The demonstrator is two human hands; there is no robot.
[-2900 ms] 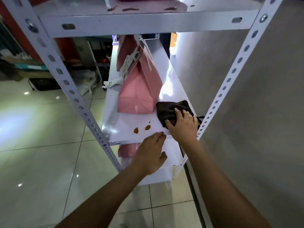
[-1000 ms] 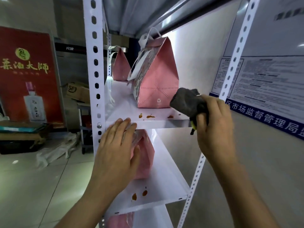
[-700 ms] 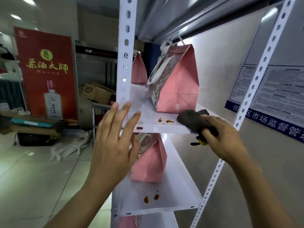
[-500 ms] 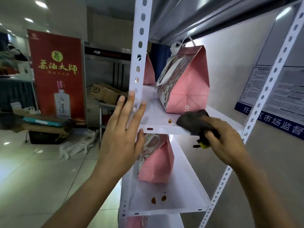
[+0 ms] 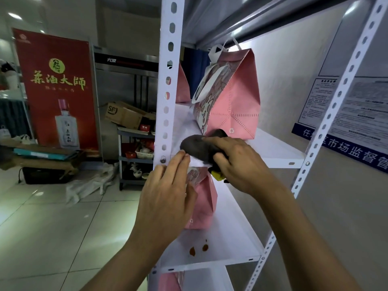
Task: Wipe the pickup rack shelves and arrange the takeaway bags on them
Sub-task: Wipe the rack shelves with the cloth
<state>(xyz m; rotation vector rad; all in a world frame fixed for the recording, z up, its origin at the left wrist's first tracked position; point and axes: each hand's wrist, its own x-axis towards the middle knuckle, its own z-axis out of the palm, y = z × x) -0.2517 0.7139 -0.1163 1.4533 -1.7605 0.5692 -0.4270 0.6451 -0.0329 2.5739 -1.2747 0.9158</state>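
A white metal rack fills the view. On its middle shelf stands a pink takeaway bag with white handles; a second pink bag shows behind the post. My right hand grips a dark grey cloth with a yellow tag and presses it on the shelf's front left part. My left hand rests its straight fingertips on the shelf's front edge, beside the cloth. On the lower shelf, another pink bag stands behind my left hand, with two brown stains near the front edge.
The front left post and the front right post frame the shelves. A grey wall with notices is on the right. At the left are a red banner, a cart with cardboard boxes and a tiled floor.
The cloth in my right hand slid left across the middle shelf, over the brown stains there. My left hand came forward from the post and now touches the shelf's front edge.
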